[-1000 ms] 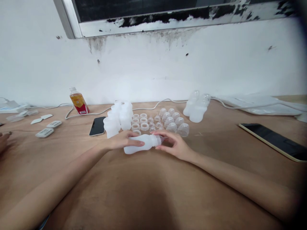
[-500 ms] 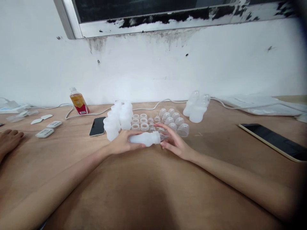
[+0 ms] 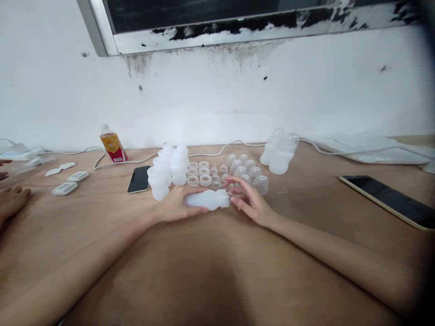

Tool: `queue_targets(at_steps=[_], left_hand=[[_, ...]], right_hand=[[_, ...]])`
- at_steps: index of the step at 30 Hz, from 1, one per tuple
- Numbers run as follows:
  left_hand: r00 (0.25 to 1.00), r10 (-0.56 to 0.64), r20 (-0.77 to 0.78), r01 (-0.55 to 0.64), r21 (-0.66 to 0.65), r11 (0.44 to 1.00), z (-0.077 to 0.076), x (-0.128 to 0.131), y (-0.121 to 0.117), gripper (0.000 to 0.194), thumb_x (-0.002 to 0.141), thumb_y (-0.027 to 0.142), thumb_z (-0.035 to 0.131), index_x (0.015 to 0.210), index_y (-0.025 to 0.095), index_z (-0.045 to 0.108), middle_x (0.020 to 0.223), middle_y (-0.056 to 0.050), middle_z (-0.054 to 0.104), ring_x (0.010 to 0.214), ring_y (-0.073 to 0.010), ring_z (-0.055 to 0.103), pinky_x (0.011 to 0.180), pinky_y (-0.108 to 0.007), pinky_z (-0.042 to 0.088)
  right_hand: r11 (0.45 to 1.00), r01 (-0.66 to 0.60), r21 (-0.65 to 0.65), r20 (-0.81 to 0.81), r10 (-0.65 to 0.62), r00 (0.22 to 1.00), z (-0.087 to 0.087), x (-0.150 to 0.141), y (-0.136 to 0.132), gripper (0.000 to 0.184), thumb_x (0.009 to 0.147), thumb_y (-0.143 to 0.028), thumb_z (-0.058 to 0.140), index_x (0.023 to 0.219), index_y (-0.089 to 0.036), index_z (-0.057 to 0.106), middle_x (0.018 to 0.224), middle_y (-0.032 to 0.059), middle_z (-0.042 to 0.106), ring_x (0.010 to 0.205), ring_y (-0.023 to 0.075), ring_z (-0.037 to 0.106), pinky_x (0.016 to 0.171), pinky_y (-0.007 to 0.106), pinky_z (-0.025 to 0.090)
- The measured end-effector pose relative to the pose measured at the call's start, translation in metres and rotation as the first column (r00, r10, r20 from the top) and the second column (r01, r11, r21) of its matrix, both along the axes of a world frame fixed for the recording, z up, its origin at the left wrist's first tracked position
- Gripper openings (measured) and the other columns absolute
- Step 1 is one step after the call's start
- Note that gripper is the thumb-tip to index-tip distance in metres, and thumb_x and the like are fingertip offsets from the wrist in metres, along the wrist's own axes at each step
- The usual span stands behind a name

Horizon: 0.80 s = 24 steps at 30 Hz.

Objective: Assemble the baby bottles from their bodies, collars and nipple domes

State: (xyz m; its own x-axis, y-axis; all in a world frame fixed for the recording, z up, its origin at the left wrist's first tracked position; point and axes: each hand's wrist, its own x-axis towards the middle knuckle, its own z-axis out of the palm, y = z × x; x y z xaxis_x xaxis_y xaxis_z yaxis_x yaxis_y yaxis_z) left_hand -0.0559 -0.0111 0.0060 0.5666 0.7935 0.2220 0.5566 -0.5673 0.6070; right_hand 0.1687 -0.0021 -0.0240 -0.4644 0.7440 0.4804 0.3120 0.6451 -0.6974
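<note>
A frosted white baby bottle (image 3: 207, 199) lies sideways above the table, its collar end pointing right. My left hand (image 3: 173, 203) is wrapped round its body, thumb along the near side. At the other end, the curled fingers of my right hand (image 3: 253, 201) are around the clear teat (image 3: 234, 195), which they partly hide. Just behind stand white collar rings (image 3: 205, 180) in rows, loose clear teats (image 3: 223, 168) and several clear dome caps (image 3: 261, 184). A cluster of white bottle bodies (image 3: 159, 183) stands behind my left hand.
Capped bottles (image 3: 279, 160) stand at the back right. Phones lie left (image 3: 138, 179) and right (image 3: 384, 199). A drink bottle (image 3: 113, 144), a white cable (image 3: 234, 142), small white devices (image 3: 64, 188) and another person's hand (image 3: 13, 199) are also on the wooden table (image 3: 190, 271).
The baby bottle and my left hand have shifted slightly right and down. My right fingers have drawn in around the teat. At far left, another person's second hand has appeared.
</note>
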Motion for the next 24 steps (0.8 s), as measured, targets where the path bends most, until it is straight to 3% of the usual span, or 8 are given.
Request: queue_targets(at_steps=[3, 7, 11, 13, 15, 18, 20, 24], left_hand=[[1.000, 0.013, 0.014, -0.012, -0.055, 0.998, 0.000, -0.001, 0.002, 0.051, 0.069, 0.046, 0.056, 0.111, 0.019, 0.052, 0.111, -0.004, 0.057, 0.098, -0.0203, 0.053, 0.085, -0.030, 0.040], [0.996, 0.005, -0.085, 0.002, 0.082, 0.997, -0.003, 0.003, -0.005, 0.053, 0.069, 0.045, 0.056, 0.116, 0.023, 0.047, 0.112, -0.004, 0.056, 0.099, -0.0214, 0.052, 0.083, -0.033, 0.040], [0.986, 0.009, -0.168, 0.032, 0.239, 0.971, -0.007, 0.006, -0.011, 0.053, 0.074, 0.045, 0.050, 0.122, 0.025, 0.040, 0.118, -0.006, 0.051, 0.103, -0.0219, 0.048, 0.086, -0.034, 0.038], [0.986, 0.031, -0.165, 0.009, 0.236, 0.972, -0.008, 0.005, -0.009, 0.054, 0.074, 0.046, 0.050, 0.122, 0.025, 0.040, 0.117, -0.006, 0.052, 0.103, -0.0219, 0.049, 0.087, -0.034, 0.038], [0.991, 0.057, -0.118, -0.035, 0.175, 0.984, -0.008, 0.003, -0.005, 0.055, 0.072, 0.047, 0.052, 0.120, 0.024, 0.043, 0.116, -0.005, 0.053, 0.103, -0.0220, 0.049, 0.087, -0.033, 0.037], [0.999, 0.043, -0.002, -0.043, -0.033, 0.999, -0.004, 0.000, 0.001, 0.053, 0.069, 0.047, 0.055, 0.115, 0.021, 0.049, 0.114, -0.004, 0.055, 0.102, -0.0218, 0.051, 0.087, -0.032, 0.038], [0.998, 0.019, 0.055, -0.010, -0.171, 0.985, -0.001, -0.001, 0.003, 0.050, 0.069, 0.047, 0.056, 0.110, 0.019, 0.052, 0.109, -0.004, 0.058, 0.097, -0.0210, 0.053, 0.083, -0.030, 0.040], [0.999, -0.002, 0.034, 0.010, -0.227, 0.974, 0.003, -0.001, -0.001, 0.051, 0.067, 0.047, 0.058, 0.106, 0.016, 0.055, 0.101, -0.005, 0.061, 0.091, -0.0205, 0.055, 0.077, -0.028, 0.043]], right_hand=[[0.996, -0.067, 0.062, 0.047, 0.064, 0.997, -0.001, -0.003, 0.000, 0.045, 0.074, -0.034, 0.054, 0.115, -0.022, 0.041, 0.117, 0.0110, 0.045, 0.085, 0.0161, 0.053, 0.051, 0.022, 0.046], [0.998, 0.047, -0.033, 0.108, -0.043, 0.993, -0.002, -0.004, 0.000, 0.026, 0.076, -0.041, 0.048, 0.084, -0.017, 0.055, 0.066, 0.0020, 0.059, 0.053, 0.0109, 0.052, 0.045, 0.021, 0.041], [0.981, 0.094, -0.172, 0.163, -0.065, 0.984, 0.000, -0.003, -0.002, 0.052, 0.086, -0.044, 0.026, 0.047, -0.016, 0.047, 0.034, -0.0024, 0.042, 0.034, 0.0071, 0.041, 0.042, 0.020, 0.037], [0.979, 0.127, -0.159, 0.149, -0.104, 0.983, 0.001, -0.002, -0.002, 0.054, 0.087, -0.042, 0.020, 0.058, -0.015, 0.055, 0.041, -0.0002, 0.049, 0.038, 0.0083, 0.046, 0.044, 0.022, 0.040], [0.990, 0.125, -0.065, 0.080, -0.119, 0.990, 0.002, -0.002, -0.001, 0.039, 0.086, -0.041, 0.028, 0.093, -0.015, 0.057, 0.073, 0.0057, 0.062, 0.057, 0.0120, 0.056, 0.048, 0.023, 0.044], [0.994, -0.012, 0.104, 0.063, 0.005, 0.998, 0.001, -0.002, 0.000, 0.044, 0.078, -0.034, 0.048, 0.119, -0.022, 0.038, 0.122, 0.0101, 0.042, 0.096, 0.0191, 0.051, 0.056, 0.025, 0.049], [0.987, -0.060, 0.152, 0.108, 0.044, 0.993, 0.000, -0.002, 0.000, 0.044, 0.076, -0.030, 0.052, 0.117, -0.024, 0.039, 0.122, 0.0092, 0.042, 0.099, 0.0194, 0.049, 0.058, 0.025, 0.049], [0.990, -0.026, 0.141, 0.185, -0.001, 0.983, -0.001, -0.002, -0.004, 0.037, 0.072, -0.035, 0.056, 0.105, -0.022, 0.044, 0.092, 0.0051, 0.055, 0.062, 0.0116, 0.052, 0.049, 0.023, 0.044]])
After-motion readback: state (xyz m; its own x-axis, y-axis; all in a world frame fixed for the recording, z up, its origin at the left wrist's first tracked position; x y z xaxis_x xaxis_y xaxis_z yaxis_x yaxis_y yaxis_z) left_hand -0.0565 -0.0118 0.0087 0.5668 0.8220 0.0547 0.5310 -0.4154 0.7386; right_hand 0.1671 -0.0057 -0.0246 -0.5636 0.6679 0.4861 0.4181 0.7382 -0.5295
